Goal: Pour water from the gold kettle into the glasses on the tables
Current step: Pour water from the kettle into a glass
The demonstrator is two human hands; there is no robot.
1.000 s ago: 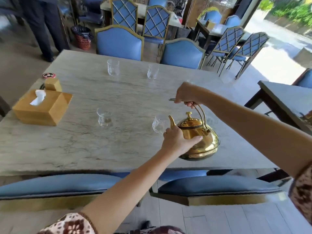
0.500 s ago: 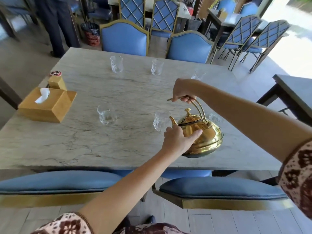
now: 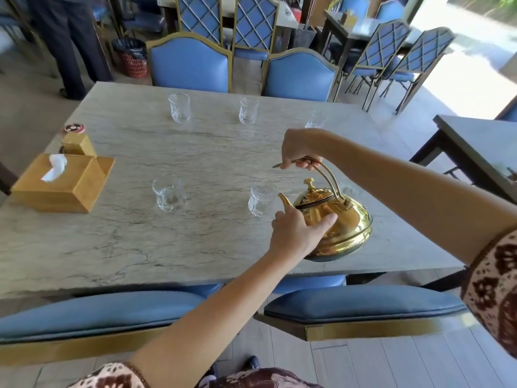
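The gold kettle hangs tilted over the near right part of the marble table. My right hand grips its arched handle from above. My left hand presses against the kettle's left side just below the spout. The spout tip sits at the rim of a near glass. Another near glass stands to the left with a little water in it. A third glass is partly hidden behind the kettle. Along the far edge stand three glasses.
A wooden tissue box and a small wooden holder sit at the table's left end. Blue chairs line the far side and two chair backs are right below me. A person's legs stand far left; another table is at right.
The view has tipped down and closer, so the table fills more of the frame. The kettle stays tilted at the same near glass, with both hands holding as before.
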